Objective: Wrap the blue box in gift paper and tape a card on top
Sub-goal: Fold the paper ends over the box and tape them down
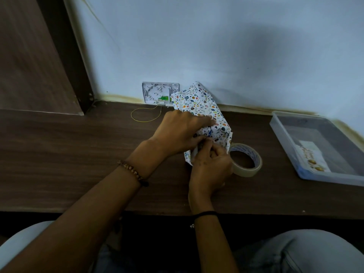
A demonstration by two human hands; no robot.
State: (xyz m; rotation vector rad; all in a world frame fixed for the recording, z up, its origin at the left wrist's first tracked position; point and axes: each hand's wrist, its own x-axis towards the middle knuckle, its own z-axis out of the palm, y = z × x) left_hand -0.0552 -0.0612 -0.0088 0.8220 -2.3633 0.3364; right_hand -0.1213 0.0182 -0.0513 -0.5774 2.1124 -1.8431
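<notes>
The gift paper (201,107) is pinned by the left hand (177,133), fingers flat, so its near flap gets pinched by the right hand (210,166).

Gift paper (204,107): white, strewn with small eggs, leaves and hearts in orange, red, blue and black. Sliver of blue box (210,133) at the seam. Tape roll (256,166): beige, blue print on pale core. Desk (78,154): dark brown wood grain. Wall (216,46): pale blue-white, yellowish stain along base. Tray (285,146): clear, bluish. Card (313,156): white, gold motifs. Wire (145,115): yellow.
</notes>
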